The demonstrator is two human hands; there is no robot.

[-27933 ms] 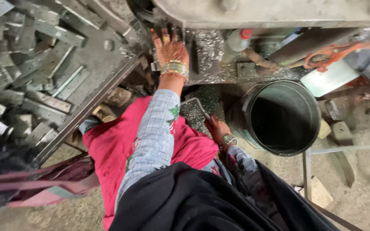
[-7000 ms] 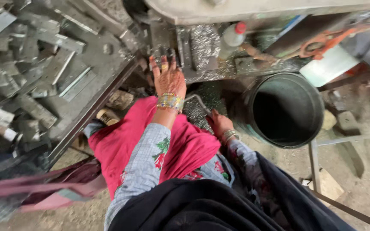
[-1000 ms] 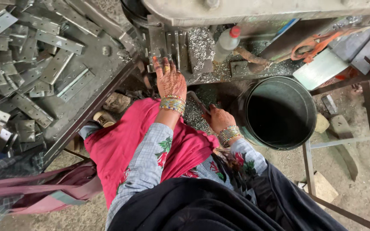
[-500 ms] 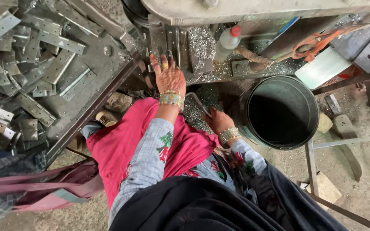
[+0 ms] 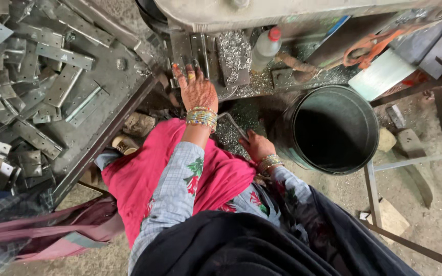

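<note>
Left hand on machine bed — bucket beside

Pink cloth, floral grey sleeve, dark bucket, red-capped bottle.

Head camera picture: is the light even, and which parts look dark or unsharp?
Head view: soft daylight, no hard shadows; the metal strips and shavings glint mildly. The bucket interior is dark. Left hand and right hand are fairly sharp; the dark cloth nearest the camera is soft.
</note>
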